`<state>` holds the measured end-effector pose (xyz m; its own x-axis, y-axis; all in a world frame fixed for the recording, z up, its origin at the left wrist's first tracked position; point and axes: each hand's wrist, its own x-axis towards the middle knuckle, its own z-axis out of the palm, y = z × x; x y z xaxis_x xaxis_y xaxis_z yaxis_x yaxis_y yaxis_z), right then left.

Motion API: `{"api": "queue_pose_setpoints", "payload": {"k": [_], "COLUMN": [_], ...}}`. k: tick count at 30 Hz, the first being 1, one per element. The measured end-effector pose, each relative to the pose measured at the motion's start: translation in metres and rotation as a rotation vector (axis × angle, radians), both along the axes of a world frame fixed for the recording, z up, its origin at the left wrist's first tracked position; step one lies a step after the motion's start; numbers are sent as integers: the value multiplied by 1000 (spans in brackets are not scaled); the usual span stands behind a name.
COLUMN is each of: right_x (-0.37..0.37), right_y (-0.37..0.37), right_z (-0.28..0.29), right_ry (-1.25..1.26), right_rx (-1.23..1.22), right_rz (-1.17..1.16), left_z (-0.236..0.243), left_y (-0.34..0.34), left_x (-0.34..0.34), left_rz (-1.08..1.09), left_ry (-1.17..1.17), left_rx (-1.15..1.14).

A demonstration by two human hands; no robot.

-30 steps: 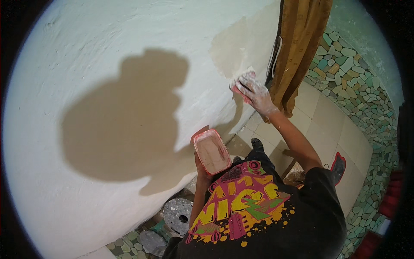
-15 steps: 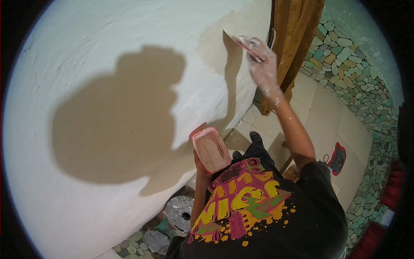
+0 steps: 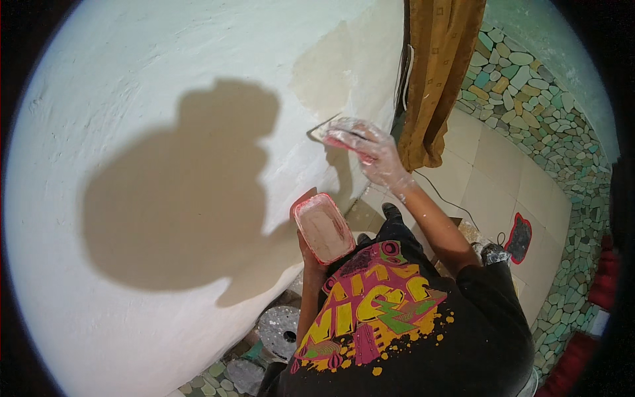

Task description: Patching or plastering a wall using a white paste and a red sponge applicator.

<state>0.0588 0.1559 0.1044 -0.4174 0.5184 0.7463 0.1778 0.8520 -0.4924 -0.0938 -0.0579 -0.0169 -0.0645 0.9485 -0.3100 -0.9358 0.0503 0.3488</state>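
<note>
Pressed near the white wall [image 3: 145, 53], my plaster-smeared right hand [image 3: 377, 155] grips a putty knife [image 3: 321, 129] with a pink handle, its blade pointing left onto the wall just below a damp-looking beige patch [image 3: 324, 59]. Lower down, my left hand [image 3: 309, 251] holds a red-rimmed plastic container [image 3: 323, 223] of pale, pinkish plaster upright beside the wall. The hand's fingers are partly hidden behind the container. A large shadow lies on the wall to the left.
A brown curtain [image 3: 433, 92] hangs at the wall's edge, with a cable [image 3: 456, 202] on the tiled floor [image 3: 542, 212] below. A red-edged dark object [image 3: 519, 238] lies right. A paint-spattered round object [image 3: 274, 327] sits low by the wall. Pebble-pattern tiling [image 3: 516, 79] runs along the right.
My right hand rose along the wall with the knife, then came down and left, turning the blade leftward. The view has shifted slightly. My left hand still holds the container in about the same place.
</note>
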Motion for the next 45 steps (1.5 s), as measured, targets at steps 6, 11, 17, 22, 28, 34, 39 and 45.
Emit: {"api": "queue_pose_setpoints", "payload": {"k": [6,11,17,22,28,34,39,45], "right_x": [32,21,25,34,10,-52,-91,-109], "right_y": [60,114,100,70,88,30,-23,-21], "right_z": [50,14,-78,-96,30,40,-9,-21], "right_ry": [-157,-131,-211,-116,327,458,715,728], "right_rx": [345,462,281,-61,-300,-703,-933,-944], "right_rz": [-208,-198,-171,-220,-215,-129,284,674], "left_z": [-6,-13,-4,-12,5,5,-8,-18], "left_y": [-3,0,-1,2,3,-4,-17,-25], "left_x": [2,4,-1,-7,-8,-22,-39,-61], "left_rz": [24,80,9,51,118,209,255,296], "left_ry": [-54,-44,-49,-59,-25,-85,-92,-78], "left_rx": [-48,-94,-3,-21,-28,-111,-91,-24]}}
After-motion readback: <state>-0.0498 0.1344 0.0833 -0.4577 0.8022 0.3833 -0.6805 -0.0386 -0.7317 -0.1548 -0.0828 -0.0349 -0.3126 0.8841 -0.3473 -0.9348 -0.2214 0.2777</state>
